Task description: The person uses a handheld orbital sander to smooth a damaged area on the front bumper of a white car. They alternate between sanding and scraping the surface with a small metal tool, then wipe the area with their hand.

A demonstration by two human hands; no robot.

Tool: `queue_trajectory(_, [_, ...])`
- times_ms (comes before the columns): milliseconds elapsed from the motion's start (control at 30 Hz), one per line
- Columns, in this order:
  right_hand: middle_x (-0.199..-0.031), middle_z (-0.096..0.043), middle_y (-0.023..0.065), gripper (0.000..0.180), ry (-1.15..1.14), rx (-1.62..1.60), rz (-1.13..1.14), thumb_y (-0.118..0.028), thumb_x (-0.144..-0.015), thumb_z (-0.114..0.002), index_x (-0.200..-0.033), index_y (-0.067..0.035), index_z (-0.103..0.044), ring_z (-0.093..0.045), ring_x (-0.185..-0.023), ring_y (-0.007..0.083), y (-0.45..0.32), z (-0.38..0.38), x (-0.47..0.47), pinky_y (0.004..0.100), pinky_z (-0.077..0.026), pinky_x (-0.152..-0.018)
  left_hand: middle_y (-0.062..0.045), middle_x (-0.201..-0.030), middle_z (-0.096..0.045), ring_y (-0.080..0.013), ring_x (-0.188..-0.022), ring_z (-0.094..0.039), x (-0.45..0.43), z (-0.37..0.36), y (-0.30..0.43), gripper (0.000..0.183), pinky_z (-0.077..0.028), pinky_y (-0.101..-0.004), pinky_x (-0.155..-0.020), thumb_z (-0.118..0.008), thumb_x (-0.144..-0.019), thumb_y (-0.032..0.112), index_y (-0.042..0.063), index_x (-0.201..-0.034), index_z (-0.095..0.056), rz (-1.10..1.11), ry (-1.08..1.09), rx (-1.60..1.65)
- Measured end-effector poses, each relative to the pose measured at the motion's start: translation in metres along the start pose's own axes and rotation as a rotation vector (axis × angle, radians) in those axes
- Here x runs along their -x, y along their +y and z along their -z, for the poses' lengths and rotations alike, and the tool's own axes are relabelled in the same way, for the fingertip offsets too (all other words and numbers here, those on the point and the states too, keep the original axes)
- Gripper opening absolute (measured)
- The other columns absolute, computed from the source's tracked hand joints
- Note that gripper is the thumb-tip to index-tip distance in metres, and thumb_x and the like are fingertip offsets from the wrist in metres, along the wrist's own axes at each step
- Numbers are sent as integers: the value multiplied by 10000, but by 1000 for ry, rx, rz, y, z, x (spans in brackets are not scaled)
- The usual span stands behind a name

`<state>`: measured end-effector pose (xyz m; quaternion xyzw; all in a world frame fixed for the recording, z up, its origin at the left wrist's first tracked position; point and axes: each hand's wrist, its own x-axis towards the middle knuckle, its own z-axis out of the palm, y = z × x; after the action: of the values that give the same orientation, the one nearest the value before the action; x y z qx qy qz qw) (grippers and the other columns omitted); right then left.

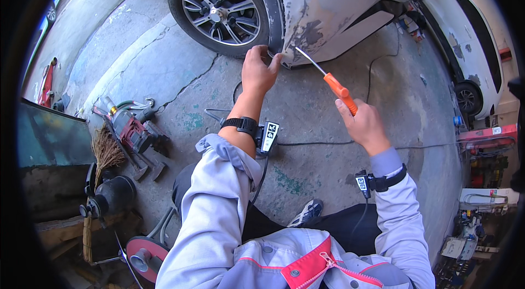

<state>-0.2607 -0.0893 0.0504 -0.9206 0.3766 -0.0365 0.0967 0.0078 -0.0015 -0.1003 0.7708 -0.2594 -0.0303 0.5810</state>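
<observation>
My right hand (364, 127) grips a screwdriver with an orange handle (340, 93). Its metal shaft slants up and left, and the tip lies at or close to the scuffed lower corner of a car bumper (324, 14); contact is unclear. Grey and pale patches show through the bumper's worn paint. At that corner, my left hand (259, 67) holds the lower end of the dark wheel-arch trim (275, 10), thumb on the bumper side and fingers towards the wheel, partly hidden. Just left of the trim is the car's wheel (219, 12), with a black tyre and two-tone spokes.
A black cable (316, 143) crosses the cracked concrete floor (197, 96). At left lie a red power tool (133, 127), a straw broom (107, 147) and a red reel-like disc (147, 257). Another white car (463, 39) and a red metal beam (488, 133) stand at right.
</observation>
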Motion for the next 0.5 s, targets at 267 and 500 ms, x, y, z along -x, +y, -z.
queue_trajectory(267, [-810,-718,322,733,-37,39,-15,-683,-1021,-614,-878,26,-730,-720,-827,531,6,-12,0,588,-569,-738,-181,-1091,-758,-362,-1044,-730,1,-3,-6,435,-575,-447,-935,-820,-916,293,3,-1208,-678,89,-65,45])
queue_trajectory(500, [-813,-718,319,735,21,129,-11,-700,-1020,-604,-871,15,-683,-722,-808,527,2,-24,9,583,-572,-719,-192,-1040,-793,-378,-1014,-762,-1,-5,-6,429,-590,-450,-921,-817,-913,306,-16,-1171,-697,168,-80,58])
